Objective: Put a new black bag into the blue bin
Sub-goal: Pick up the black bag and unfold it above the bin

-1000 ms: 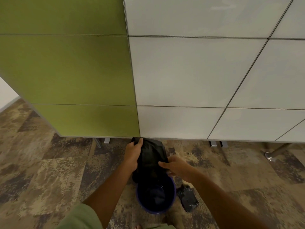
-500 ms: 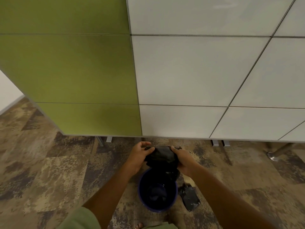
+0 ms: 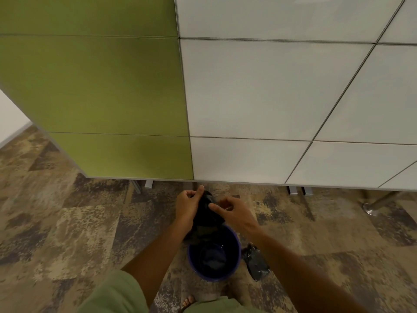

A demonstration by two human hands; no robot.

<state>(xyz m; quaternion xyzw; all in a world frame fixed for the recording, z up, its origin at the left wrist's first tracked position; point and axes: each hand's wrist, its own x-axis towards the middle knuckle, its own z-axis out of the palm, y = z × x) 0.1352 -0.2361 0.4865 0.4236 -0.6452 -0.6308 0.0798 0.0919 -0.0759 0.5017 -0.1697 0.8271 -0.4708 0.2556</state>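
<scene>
Hands — left hand (image 3: 188,205), right hand (image 3: 235,212) — pinching black bag (image 3: 208,216), hanging lengthwise directly above blue bin (image 3: 234,266).

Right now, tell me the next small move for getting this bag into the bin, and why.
Probably pull the two hands apart to open the bag's mouth. The black bag is bunched between the left hand and right hand, pinched near its top, hanging just above the blue bin. Its mouth does not look spread yet, so it cannot line the rim.
</scene>
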